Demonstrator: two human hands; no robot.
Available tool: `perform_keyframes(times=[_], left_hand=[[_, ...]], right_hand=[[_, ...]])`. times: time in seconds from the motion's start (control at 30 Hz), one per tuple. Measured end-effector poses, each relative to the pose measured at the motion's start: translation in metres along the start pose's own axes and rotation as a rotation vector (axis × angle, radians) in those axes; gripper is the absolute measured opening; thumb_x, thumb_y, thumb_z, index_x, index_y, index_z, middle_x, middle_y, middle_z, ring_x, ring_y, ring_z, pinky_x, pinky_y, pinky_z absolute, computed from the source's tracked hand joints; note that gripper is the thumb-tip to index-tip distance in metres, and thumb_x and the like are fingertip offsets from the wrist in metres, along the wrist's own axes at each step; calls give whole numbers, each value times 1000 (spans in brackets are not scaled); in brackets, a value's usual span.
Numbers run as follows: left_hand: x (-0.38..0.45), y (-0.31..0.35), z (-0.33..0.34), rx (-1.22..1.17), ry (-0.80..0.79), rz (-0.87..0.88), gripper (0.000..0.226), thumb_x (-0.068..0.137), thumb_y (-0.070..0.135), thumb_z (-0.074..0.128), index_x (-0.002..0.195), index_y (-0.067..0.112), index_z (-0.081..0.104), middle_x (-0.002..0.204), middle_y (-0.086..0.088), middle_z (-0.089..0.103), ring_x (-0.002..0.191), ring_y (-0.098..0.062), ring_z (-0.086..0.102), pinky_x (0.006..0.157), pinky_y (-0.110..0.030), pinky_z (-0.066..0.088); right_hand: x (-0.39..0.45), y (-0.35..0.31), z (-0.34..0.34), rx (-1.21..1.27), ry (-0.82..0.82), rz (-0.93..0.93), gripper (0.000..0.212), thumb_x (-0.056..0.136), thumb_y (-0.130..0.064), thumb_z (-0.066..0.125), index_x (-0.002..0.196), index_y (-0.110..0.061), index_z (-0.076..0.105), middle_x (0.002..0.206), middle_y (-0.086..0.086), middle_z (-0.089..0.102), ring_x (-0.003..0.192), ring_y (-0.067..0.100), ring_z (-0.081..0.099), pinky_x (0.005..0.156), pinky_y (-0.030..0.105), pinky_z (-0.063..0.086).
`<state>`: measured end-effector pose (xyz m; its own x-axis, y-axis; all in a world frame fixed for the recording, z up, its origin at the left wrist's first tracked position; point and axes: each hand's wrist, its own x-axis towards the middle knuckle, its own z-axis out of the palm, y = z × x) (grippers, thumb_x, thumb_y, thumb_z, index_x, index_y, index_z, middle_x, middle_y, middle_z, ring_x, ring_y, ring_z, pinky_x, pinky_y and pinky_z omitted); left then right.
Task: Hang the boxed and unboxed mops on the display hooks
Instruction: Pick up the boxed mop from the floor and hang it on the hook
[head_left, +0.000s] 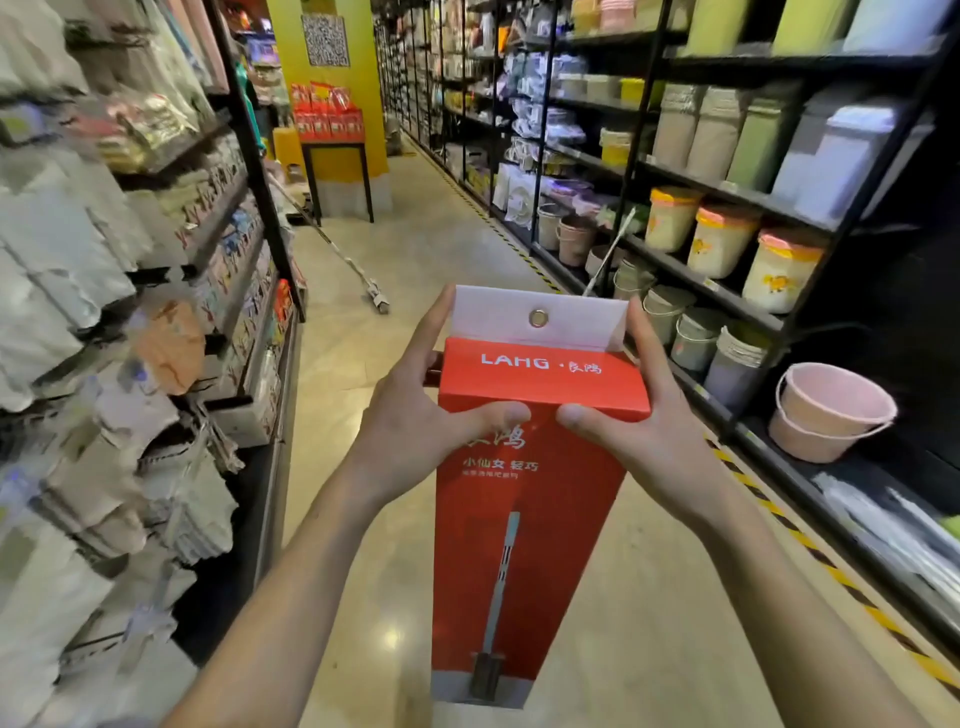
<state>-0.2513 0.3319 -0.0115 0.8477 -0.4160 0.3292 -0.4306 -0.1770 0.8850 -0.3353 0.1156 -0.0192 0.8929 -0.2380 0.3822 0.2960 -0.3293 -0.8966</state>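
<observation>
Item: boxed mop (524, 519), 1 unit. Tall, narrow carton of smooth red printed card, held upright in mid-aisle at the centre of the view, above the glossy beige floor (415, 249). Front panel carries white lettering and a picture of a grey mop; the base band is pale grey. Top flap is red with white "LAHG" print; behind it rises a white hang tab (537, 317), flat and rectangular, pierced by 1 round metal eyelet.

Left hand (410, 415): grips the carton's upper left edge, fingers extended along the side, thumb curled across the front just below the flap.

Right hand (649, 421): grips the upper right edge likewise, thumb pressed on the flap's front lip, close to the left thumb.

Unboxed mop (343, 254): 1 unit, long thin pole, leaning from the left shelving (249, 156) to the floor, flat head down.

Right shelving (644, 171): black metal frame, stocked with cylindrical bins and pails in beige, green, grey and yellow-lidded white; 2 nested pink plastic buckets (831, 410) on the lower tier.

Left shelving: blurred packets, soft-looking, contents unreadable.
</observation>
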Motion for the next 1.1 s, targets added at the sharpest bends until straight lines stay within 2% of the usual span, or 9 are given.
perform_keyframes(times=[0.13, 0.27, 0.37, 0.5, 0.6, 0.7, 0.8, 0.93, 1.1], left_hand=[[62, -7, 24, -1, -50, 13, 123, 50, 74, 86, 151, 70, 16, 125, 9, 69, 123, -11, 62, 104, -49, 54], [126, -11, 50, 4, -127, 38, 127, 43, 86, 82, 150, 71, 15, 128, 10, 67, 122, -12, 63, 102, -50, 56], [166, -14, 69, -3, -180, 82, 127, 46, 82, 83, 151, 69, 14, 132, 14, 64, 125, -7, 60, 104, -49, 55], [214, -19, 96, -38, -218, 131, 123, 50, 74, 85, 152, 68, 16, 133, 16, 63, 125, -5, 60, 104, -48, 55], [251, -25, 119, -79, -283, 165, 122, 49, 74, 85, 150, 71, 17, 129, 22, 65, 121, 0, 61, 102, -44, 57], [291, -30, 145, -108, -355, 182, 120, 47, 77, 82, 147, 74, 17, 125, 30, 63, 116, 7, 61, 99, -35, 58], [334, -36, 172, -156, -440, 211, 124, 46, 87, 79, 151, 70, 15, 133, 21, 61, 119, -2, 63, 96, -36, 59], [395, -45, 210, -272, -549, 216, 123, 56, 70, 90, 155, 63, 18, 129, 19, 64, 115, -6, 68, 93, -39, 62], [475, -53, 258, -360, -664, 251, 120, 55, 62, 95, 152, 65, 25, 121, 10, 71, 109, -7, 71, 89, -39, 63]], right_hand=[[43, 21, -24, 19, 61, 1, 120, 68, -39, 89, 161, -46, 14, 135, -31, 55, 117, -5, 62, 93, 18, 54], [85, 42, -51, 8, 138, 4, 121, 61, -48, 90, 156, -53, 15, 123, -42, 58, 117, -7, 62, 87, 12, 52], [108, 54, -68, -10, 217, -2, 120, 62, -47, 87, 158, -49, 15, 133, -30, 56, 117, -9, 60, 87, 10, 51], [134, 68, -87, 7, 305, 13, 126, 56, -50, 89, 160, -47, 18, 145, -17, 52, 119, -2, 63, 96, 24, 57], [151, 78, -105, -34, 381, 45, 124, 58, -47, 90, 159, -49, 19, 145, -17, 50, 117, -3, 64, 92, 23, 58], [168, 88, -127, -58, 422, 94, 119, 63, -45, 93, 154, -59, 17, 139, -28, 48, 112, -5, 64, 77, 17, 59], [193, 99, -148, -101, 478, 136, 113, 61, -51, 89, 147, -66, 18, 120, -43, 52, 113, -4, 64, 77, 21, 60], [230, 112, -170, -153, 567, 146, 114, 67, -44, 91, 154, -58, 19, 137, -20, 52, 115, 6, 67, 85, 34, 63], [278, 125, -195, -225, 713, 183, 112, 68, -42, 89, 154, -56, 19, 136, -14, 53, 112, 4, 67, 79, 27, 62]])
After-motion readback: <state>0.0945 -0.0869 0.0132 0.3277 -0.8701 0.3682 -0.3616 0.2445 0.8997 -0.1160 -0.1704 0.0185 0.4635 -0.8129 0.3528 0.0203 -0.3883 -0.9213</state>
